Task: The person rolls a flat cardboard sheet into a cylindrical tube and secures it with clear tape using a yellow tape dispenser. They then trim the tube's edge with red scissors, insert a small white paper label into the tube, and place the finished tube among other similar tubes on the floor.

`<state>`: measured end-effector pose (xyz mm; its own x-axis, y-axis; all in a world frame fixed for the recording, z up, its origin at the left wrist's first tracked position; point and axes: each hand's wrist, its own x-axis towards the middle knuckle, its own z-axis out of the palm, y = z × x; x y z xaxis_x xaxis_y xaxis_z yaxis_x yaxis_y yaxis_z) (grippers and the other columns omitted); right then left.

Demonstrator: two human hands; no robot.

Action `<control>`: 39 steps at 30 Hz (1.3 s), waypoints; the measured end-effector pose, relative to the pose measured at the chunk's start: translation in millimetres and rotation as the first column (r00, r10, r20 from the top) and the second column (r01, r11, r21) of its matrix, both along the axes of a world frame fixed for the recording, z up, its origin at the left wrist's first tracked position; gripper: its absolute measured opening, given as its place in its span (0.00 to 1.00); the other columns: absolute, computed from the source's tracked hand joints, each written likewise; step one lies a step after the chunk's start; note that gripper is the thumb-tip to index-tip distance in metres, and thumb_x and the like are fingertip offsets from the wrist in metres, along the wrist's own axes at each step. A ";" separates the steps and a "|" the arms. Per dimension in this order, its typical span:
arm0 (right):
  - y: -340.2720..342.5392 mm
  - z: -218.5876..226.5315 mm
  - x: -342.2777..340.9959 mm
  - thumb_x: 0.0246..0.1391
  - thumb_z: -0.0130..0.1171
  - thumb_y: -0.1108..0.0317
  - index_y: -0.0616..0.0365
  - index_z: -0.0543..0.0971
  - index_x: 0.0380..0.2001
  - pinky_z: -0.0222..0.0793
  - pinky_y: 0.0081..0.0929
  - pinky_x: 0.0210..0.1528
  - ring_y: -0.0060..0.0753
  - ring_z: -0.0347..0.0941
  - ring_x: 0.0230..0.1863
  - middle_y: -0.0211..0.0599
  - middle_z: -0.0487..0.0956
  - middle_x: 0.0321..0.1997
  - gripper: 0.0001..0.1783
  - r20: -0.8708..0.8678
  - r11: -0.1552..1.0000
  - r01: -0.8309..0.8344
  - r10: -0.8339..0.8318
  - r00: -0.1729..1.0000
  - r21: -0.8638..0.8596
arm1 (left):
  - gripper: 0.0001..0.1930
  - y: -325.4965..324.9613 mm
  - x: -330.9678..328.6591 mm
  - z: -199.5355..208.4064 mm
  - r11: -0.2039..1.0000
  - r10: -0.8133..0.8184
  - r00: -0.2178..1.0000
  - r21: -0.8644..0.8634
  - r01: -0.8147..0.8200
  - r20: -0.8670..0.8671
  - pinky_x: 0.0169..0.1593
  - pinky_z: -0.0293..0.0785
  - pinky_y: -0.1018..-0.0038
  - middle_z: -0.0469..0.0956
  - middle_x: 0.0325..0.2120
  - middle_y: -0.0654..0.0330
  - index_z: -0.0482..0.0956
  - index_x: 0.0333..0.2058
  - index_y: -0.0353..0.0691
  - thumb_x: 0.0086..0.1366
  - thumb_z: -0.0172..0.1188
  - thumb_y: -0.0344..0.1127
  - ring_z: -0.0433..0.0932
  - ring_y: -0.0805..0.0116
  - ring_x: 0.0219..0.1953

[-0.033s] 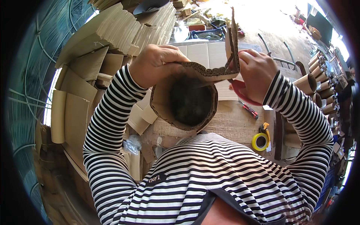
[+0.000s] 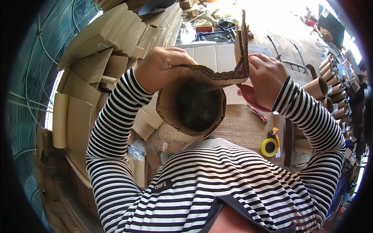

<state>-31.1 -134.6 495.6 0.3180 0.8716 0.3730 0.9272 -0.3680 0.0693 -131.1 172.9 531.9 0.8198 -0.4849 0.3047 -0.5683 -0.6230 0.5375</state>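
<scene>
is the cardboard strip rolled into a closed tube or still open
Still open: the corrugated cardboard strip curls round, but one end sticks up loose by the right hand.

A single head-worn fisheye view, steeply downward and close over the workbench (image 2: 241,128), rim-bent edges.

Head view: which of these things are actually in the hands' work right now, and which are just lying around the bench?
In hand:
- corrugated cardboard tube, rolled open-ended
- its loose flap, standing up
- left hand on the rim
- right hand pinching the flap
- red tool under the right hand

Lying about:
- yellow tape roll
- red-handled tool
- finished cardboard tubes
- stacked cardboard sheets
</scene>
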 end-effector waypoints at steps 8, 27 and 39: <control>-8.2 -5.0 -6.4 0.48 0.67 0.57 0.45 0.84 0.30 0.77 0.35 0.32 0.38 0.81 0.31 0.35 0.80 0.30 0.07 0.215 0.999 -0.028 0.022 0.976 0.027 | 0.12 -25.7 -10.3 3.8 0.957 0.176 0.956 0.188 -0.222 0.234 0.47 0.79 0.67 0.82 0.40 0.48 0.81 0.46 0.34 0.66 0.64 0.31 0.82 0.50 0.42; -2.0 -3.2 -23.3 0.52 0.67 0.55 0.57 0.80 0.40 0.79 0.36 0.44 0.41 0.82 0.40 0.41 0.82 0.37 0.19 0.171 0.994 -0.083 0.071 0.983 0.064 | 0.18 -56.5 7.4 7.2 0.849 0.262 0.921 0.386 -0.362 0.287 0.34 0.76 0.56 0.77 0.25 0.45 0.78 0.30 0.35 0.71 0.56 0.46 0.79 0.43 0.31; 18.2 11.7 -1.2 0.57 0.56 0.52 0.60 0.83 0.50 0.73 0.39 0.60 0.45 0.78 0.56 0.45 0.83 0.49 0.26 -0.150 0.994 -0.001 -0.015 0.989 -0.106 | 0.18 -72.6 0.1 2.8 0.860 0.269 0.874 0.307 -0.407 0.406 0.27 0.77 0.63 0.78 0.20 0.55 0.75 0.40 0.40 0.66 0.68 0.48 0.82 0.53 0.24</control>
